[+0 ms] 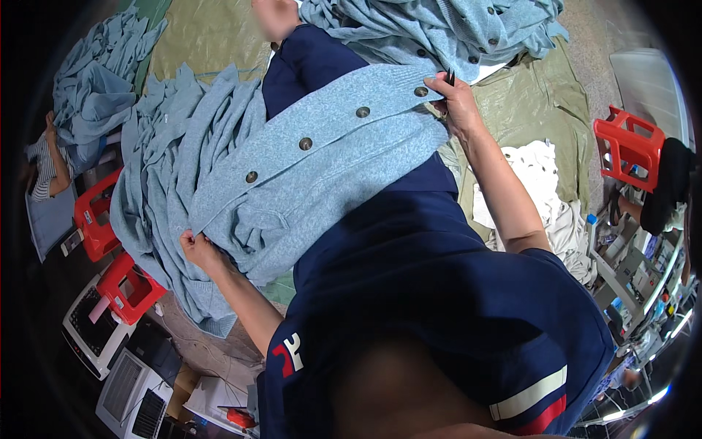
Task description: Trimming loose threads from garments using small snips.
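A light blue knitted cardigan (314,172) is stretched across my lap, its button band with several dark round buttons running diagonally. My left hand (202,251) pinches the cardigan's edge at the lower left. At the upper right, my right hand (459,106) grips the ribbed end of the band beside the last button. A small black pointed tool (450,76) sticks out above the fingers of my right hand; the rest of it is hidden. To the left, a heap of similar blue knitwear (164,161) lies against the cardigan.
More blue knit garments (439,29) are piled beyond my knees, and white knitwear (537,172) lies at right. Red stools (630,148) stand at right and left. Another person in a striped top (50,164) handles a blue garment pile (99,80) at far left.
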The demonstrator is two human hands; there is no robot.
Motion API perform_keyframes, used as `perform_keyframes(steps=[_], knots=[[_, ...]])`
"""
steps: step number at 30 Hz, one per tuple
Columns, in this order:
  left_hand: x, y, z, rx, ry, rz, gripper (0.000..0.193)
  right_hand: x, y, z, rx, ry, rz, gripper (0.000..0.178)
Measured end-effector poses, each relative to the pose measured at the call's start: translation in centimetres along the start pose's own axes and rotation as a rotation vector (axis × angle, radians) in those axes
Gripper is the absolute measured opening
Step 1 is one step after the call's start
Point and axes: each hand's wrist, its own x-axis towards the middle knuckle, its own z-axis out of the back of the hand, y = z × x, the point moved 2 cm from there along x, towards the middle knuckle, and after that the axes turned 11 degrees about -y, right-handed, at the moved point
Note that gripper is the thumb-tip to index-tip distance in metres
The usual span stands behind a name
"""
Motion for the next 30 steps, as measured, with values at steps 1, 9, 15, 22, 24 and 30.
perform_keyframes(steps=[1, 9, 15, 22, 24, 30], knots=[[-0.2, 0.1, -0.2, -0.008, 0.0, -0.015, 0.022, 0.2, -0.2, 0.0, 0.004, -0.001, 0.0, 0.019], [-0.1, 0.5, -0.4, 0.209, -0.112, -0.142, 0.016, -3.7, 2.2, -4.6, -0.58, -0.002, 1.076, 0.028], [-1.1, -0.4, -0.4, -0.015, -0.099, 0.008, 0.016, -12.7, 2.3, -16.4, -0.519, 0.71, 1.372, 0.027], [-1.9, -5.5, -2.1, -0.06, -0.046, -0.123, 0.013, -14.1, -1.1, -25.2, -0.558, 0.864, 1.525, 0.026], [-2.0, -7.5, -2.7, -0.172, 0.055, -0.325, 0.01, -12.3, 0.2, -24.8, -0.463, 0.76, 1.21, 0.026], [-4.8, -10.1, -2.5, 0.684, 0.632, -0.404, 0.033, -2.2, 12.3, -11.0, -0.113, 0.242, 0.995, 0.02]])
